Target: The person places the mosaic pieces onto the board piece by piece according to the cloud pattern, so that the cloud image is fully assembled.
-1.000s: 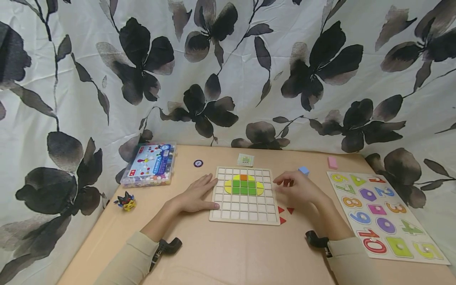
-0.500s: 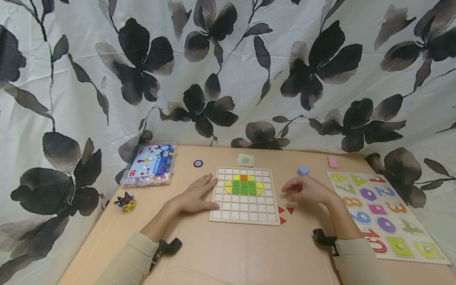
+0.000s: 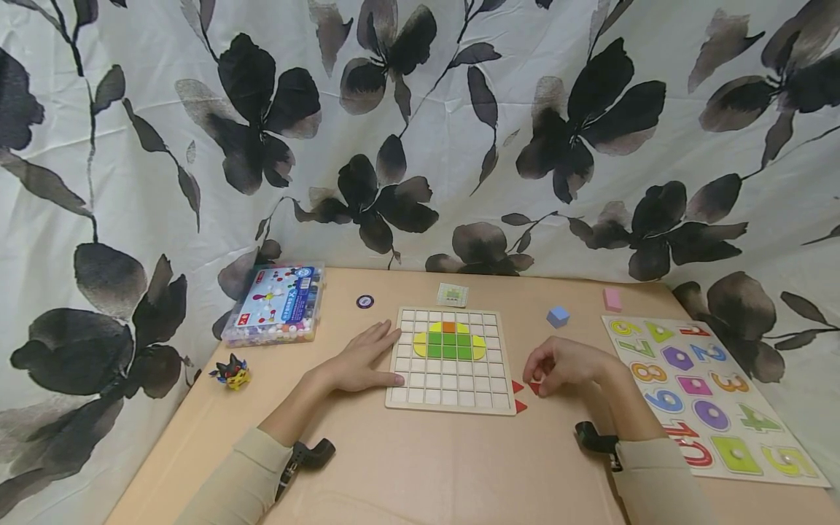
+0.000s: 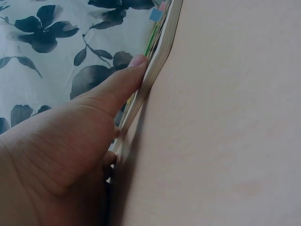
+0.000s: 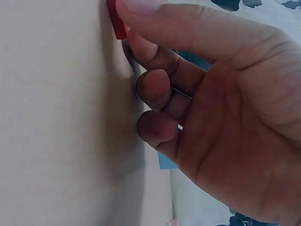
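A white gridded board lies on the table, bearing a pattern of green squares, yellow curved pieces and an orange square. My left hand rests at its left edge with fingers spread, the thumb on the rim in the left wrist view. To the right of the board, my right hand pinches a red triangular piece at the tabletop; in the right wrist view its other fingers are curled. Two more red triangles lie beside the board's right edge.
Behind the board lies a small pattern card, with a dark round disc to its left. A plastic case and a small figurine stand left. Rightward are a blue block, a pink block and a number puzzle.
My right hand has moved from the board's right edge rightward, then down toward me onto a red triangle, uncovering the blue block. The left hand and board have stayed put.
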### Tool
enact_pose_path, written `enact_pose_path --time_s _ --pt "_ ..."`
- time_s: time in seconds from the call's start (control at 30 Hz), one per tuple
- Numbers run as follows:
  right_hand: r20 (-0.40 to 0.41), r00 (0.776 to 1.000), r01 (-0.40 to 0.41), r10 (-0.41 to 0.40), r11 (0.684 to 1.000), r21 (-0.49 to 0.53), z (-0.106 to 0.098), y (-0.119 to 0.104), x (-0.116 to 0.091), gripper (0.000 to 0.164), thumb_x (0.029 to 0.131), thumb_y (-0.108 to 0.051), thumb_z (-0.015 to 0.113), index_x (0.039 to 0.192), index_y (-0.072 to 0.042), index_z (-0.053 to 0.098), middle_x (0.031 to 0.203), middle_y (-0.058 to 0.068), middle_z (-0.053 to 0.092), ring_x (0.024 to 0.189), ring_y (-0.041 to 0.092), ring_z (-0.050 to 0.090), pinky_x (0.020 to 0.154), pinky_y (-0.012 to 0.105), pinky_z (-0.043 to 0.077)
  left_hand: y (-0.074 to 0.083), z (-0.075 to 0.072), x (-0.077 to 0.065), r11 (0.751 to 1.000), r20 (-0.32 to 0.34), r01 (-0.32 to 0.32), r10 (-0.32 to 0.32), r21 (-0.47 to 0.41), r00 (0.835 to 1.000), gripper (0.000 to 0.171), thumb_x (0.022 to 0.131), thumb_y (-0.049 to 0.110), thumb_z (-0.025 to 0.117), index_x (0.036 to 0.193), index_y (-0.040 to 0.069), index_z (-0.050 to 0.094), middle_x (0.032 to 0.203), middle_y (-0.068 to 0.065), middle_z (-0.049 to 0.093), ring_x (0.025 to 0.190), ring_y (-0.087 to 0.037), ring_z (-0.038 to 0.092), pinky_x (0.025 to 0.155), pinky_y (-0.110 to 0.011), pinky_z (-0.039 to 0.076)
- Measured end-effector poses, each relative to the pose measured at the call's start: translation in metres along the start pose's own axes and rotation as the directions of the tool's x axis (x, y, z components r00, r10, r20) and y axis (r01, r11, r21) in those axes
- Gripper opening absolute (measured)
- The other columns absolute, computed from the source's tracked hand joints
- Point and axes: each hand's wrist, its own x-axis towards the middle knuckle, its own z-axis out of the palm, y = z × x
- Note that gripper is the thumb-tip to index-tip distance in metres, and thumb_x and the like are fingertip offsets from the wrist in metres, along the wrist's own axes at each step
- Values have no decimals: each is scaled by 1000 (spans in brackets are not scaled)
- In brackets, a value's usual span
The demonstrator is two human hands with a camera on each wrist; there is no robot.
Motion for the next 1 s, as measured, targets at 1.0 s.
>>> enact_pose_path --time_s 1.0 --pt "-176 981 88 -82 996 25 3 9 9 10 87 5 77 96 2 72 90 21 73 79 22 59 69 22 50 -1 0 2 1000 5 1 -1 6 1000 102 91 68 67 167 15 24 176 -16 7 163 -38 3 130 -62 8"
